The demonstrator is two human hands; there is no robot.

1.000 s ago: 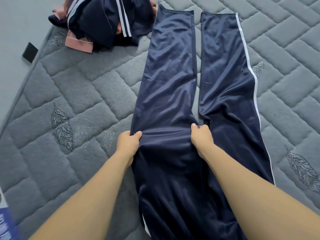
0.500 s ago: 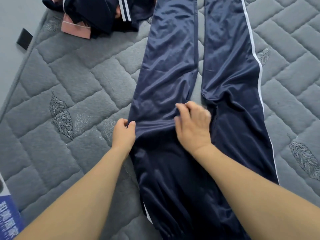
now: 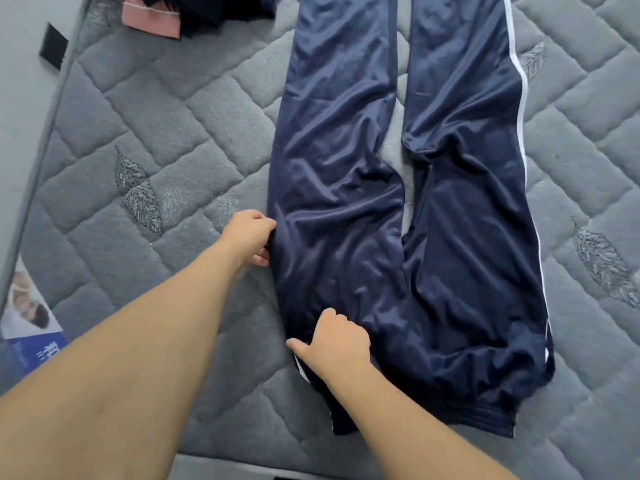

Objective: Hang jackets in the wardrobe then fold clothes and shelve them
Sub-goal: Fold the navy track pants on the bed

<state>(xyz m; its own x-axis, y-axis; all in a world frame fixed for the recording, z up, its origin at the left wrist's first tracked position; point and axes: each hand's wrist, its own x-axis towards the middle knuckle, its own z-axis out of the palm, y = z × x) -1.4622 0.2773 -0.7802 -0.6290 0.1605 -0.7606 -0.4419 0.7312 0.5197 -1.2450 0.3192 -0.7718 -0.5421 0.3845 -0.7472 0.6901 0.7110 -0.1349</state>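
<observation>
A pair of navy track trousers [image 3: 398,237] is spread lengthwise on a grey quilted mattress [image 3: 166,140], with the waistband lying near and the two legs running away toward the far edge of the view. A white stripe [image 3: 521,98] is seen along the right outer seam, and a strip of the mattress shows between the legs at the middle. The fabric is creased around the crotch and the left hip. The left edge of the trousers, about halfway up the visible length, is gripped by the left hand [image 3: 251,237], whose fingers are curled against the cloth with the thumb below. Nearer, close to the waistband on the left side, the cloth is pinched by the right hand [image 3: 334,341]; its fingers are bent into the fabric and its thumb is stretched out leftward along the edge. Both forearms reach in from the near side, the left one bare across the near left of the view. At the far left, a pile of dark clothes [image 3: 221,12] with a pink garment [image 3: 152,22] under it is lying on the mattress, well apart from the trousers. A printed blue and white label [image 3: 31,323] is seen at the near left edge of the mattress, and a small black tag [image 3: 52,46] at its far left side.
</observation>
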